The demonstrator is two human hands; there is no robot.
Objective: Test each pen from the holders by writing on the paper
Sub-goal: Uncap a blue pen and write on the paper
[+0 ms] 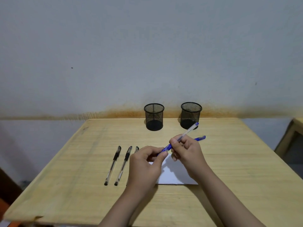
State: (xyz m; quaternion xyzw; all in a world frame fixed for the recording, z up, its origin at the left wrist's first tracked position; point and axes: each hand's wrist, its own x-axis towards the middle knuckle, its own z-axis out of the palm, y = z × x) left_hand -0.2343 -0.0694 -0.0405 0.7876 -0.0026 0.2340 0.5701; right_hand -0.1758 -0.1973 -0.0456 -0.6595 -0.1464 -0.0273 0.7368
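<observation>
Both hands are working over the paper (172,174): left hand (146,163) fingers are pinching the blue pen (167,147), right hand (185,149) fingers are pinching a clear pen (190,129); next, I think, is writing carefully with one

Where Everything Sits on the Table

Two cups stand at the back of the table (229,161), near the wall (147,46). The left cup (154,116) and the right cup (191,115) stand side by side, a little apart.

The paper (173,174) lies flat in the middle, in front of the cups. Three pens lie on the table just left of the paper, side by side: the far left pen (113,165), the middle pen (123,165), and the third pen (136,149), mostly hidden under the left hand (146,163).

The right hand (186,151) is above the paper. Both hands hold one pen (199,138) above it. The right hand holds a second pen (191,128) too, its back end in front of the right cup.
</observation>
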